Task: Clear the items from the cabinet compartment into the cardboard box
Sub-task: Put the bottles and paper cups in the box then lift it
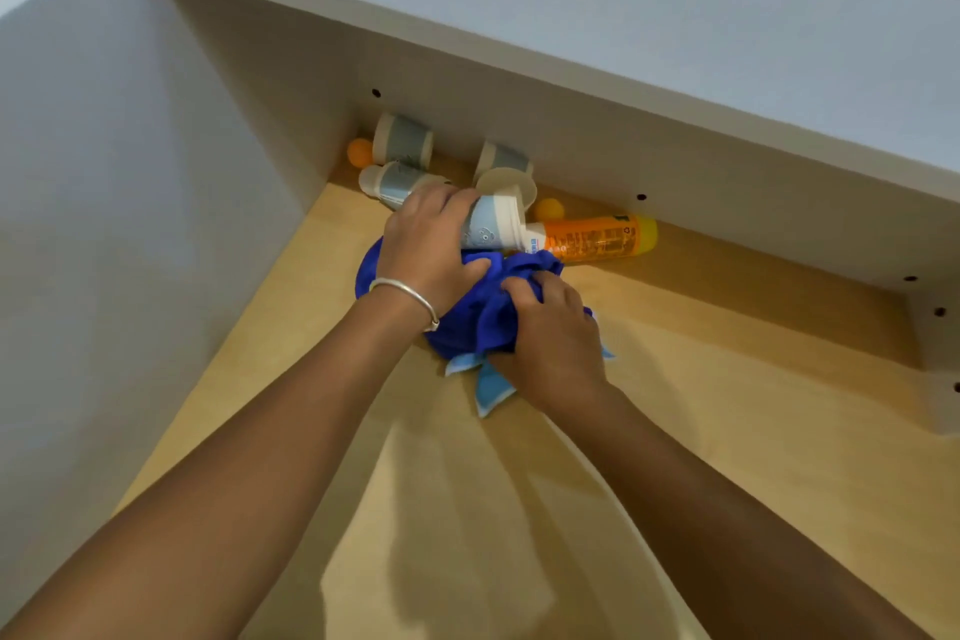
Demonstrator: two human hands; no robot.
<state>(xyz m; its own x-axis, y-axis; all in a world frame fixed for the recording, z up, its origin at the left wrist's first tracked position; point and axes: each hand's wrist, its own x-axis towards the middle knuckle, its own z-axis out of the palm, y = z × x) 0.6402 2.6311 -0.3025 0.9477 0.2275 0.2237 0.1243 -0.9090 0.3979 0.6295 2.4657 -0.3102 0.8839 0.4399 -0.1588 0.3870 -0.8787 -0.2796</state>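
Both my hands reach into the cabinet compartment with its wooden floor (727, 405). My left hand (431, 244) grips a stack of pale blue paper cups (493, 224) and presses its thumb on a dark blue cloth (483, 312). My right hand (550, 327) is closed on that bunched cloth, and a light blue cloth (488, 390) pokes out beneath it. An orange spray can (597, 239) lies on its side just behind. Against the back wall lie more grey paper cups (402, 140) (501, 161) and two orange balls (360, 152) (549, 209). The cardboard box is not in view.
A white side panel (130, 172) closes the compartment on the left, and a white shelf board (571, 26) overhangs it from above. Another white panel with peg holes (940, 353) stands at the right. Bare wooden floor lies near me.
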